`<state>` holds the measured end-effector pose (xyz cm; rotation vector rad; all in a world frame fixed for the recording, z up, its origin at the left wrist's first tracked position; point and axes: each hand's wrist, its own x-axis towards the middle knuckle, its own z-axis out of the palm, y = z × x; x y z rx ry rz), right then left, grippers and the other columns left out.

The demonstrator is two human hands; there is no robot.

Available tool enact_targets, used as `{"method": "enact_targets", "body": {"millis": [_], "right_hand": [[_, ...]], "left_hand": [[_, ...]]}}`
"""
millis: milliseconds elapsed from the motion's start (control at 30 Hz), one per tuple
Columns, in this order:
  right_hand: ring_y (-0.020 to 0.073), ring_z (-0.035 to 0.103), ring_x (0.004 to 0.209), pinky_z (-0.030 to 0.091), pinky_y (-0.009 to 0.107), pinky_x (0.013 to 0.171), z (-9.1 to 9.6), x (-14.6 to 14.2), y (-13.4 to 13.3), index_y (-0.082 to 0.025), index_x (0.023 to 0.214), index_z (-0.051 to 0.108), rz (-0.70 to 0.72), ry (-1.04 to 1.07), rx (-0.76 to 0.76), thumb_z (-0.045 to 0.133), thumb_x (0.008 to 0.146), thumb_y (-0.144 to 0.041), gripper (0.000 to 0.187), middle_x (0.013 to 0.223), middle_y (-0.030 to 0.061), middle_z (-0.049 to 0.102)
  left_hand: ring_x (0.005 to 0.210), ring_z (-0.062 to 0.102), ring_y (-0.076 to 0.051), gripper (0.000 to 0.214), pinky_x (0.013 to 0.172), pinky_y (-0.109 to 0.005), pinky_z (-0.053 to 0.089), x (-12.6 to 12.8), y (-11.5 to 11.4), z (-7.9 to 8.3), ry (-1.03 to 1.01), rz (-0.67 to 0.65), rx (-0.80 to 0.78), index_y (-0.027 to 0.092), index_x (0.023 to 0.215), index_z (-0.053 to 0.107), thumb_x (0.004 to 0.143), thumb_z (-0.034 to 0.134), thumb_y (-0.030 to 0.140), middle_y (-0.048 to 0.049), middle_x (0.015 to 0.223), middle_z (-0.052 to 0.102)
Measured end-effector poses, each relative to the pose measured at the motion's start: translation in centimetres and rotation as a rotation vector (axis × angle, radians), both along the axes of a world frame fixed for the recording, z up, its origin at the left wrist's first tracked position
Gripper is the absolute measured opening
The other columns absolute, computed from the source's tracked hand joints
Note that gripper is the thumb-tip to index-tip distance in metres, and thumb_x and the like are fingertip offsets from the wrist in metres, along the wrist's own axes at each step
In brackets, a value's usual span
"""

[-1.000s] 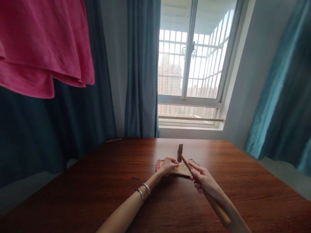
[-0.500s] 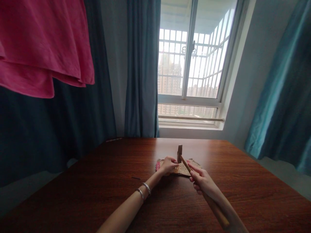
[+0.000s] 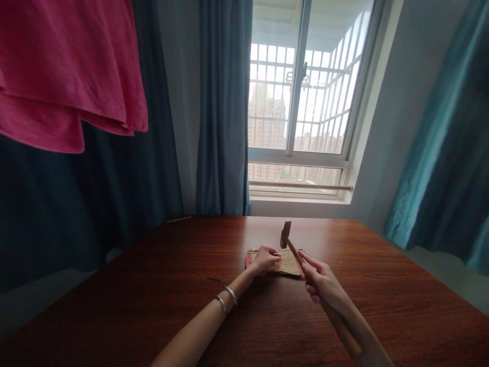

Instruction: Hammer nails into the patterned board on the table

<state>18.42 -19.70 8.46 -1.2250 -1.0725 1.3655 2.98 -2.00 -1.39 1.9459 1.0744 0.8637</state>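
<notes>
A flat tan board with a dotted face and a pink left edge lies on the wooden table. My left hand rests on the board with its fingertips pinched on something small that I cannot make out. My right hand is closed round the long wooden handle of a small hammer. The hammer head hangs a little above the board, just right of my left fingertips. The handle's end sticks out behind my right wrist.
A thin dark pin lies on the table left of my left forearm. Blue curtains hang at both sides of a barred window. A pink cloth hangs at the upper left.
The hammer head has risen a little above the board, after dipping slightly half a second ago. My left hand has kept its place.
</notes>
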Motion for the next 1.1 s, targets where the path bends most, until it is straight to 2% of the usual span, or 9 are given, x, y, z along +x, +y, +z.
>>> {"method": "enact_targets", "body": {"millis": [167, 367, 533, 700, 1100], "right_hand": [[0.0034, 0.034, 0.034, 0.021, 0.014, 0.030, -0.1, 0.0, -0.1, -0.022, 0.139, 0.035, 0.026, -0.055, -0.045, 0.053, 0.082, -0.036, 0.061, 0.060, -0.0049, 0.046], [0.0030, 0.034, 0.034, 0.022, 0.014, 0.030, -0.1, -0.1, -0.2, -0.025, 0.140, 0.033, 0.012, -0.030, -0.011, 0.053, 0.082, -0.037, 0.062, 0.062, -0.0051, 0.046], [0.0037, 0.036, 0.034, 0.022, 0.014, 0.030, 0.3, -0.3, -0.2, -0.022, 0.139, 0.034, 0.022, -0.057, -0.059, 0.048, 0.085, -0.031, 0.057, 0.061, -0.0047, 0.046], [0.0029, 0.033, 0.033, 0.021, 0.014, 0.030, 0.1, -0.4, -0.2, -0.023, 0.140, 0.033, 0.001, -0.022, -0.012, 0.047, 0.085, -0.031, 0.056, 0.061, -0.0050, 0.045], [0.0035, 0.035, 0.033, 0.021, 0.014, 0.030, 0.0, -0.1, -0.2, -0.023, 0.139, 0.034, 0.018, -0.038, -0.036, 0.049, 0.084, -0.032, 0.058, 0.060, -0.0050, 0.046]], "left_hand": [[0.060, 0.053, -0.013, 0.024, 0.053, -0.020, 0.034, -0.1, -0.4, 0.5, 0.013, -0.002, 0.001, 0.010, 0.073, 0.073, 0.064, 0.062, 0.030, -0.0018, 0.062, 0.065], [0.064, 0.055, -0.014, 0.026, 0.056, -0.021, 0.037, 0.0, -0.9, 1.1, -0.002, 0.007, -0.024, 0.010, 0.076, 0.073, 0.064, 0.063, 0.030, -0.0032, 0.066, 0.067], [0.061, 0.053, -0.013, 0.024, 0.054, -0.020, 0.035, 0.0, -0.6, 0.7, 0.006, 0.015, -0.014, 0.010, 0.073, 0.072, 0.063, 0.063, 0.030, -0.0021, 0.063, 0.065], [0.059, 0.052, -0.013, 0.026, 0.053, -0.020, 0.034, 0.0, -0.4, 0.3, -0.028, -0.012, -0.024, 0.009, 0.074, 0.072, 0.064, 0.061, 0.031, -0.0016, 0.062, 0.063], [0.058, 0.052, -0.013, 0.024, 0.052, -0.020, 0.033, 0.0, -0.6, 0.6, 0.000, -0.009, 0.005, 0.010, 0.071, 0.072, 0.064, 0.061, 0.030, -0.0009, 0.059, 0.063]]}}
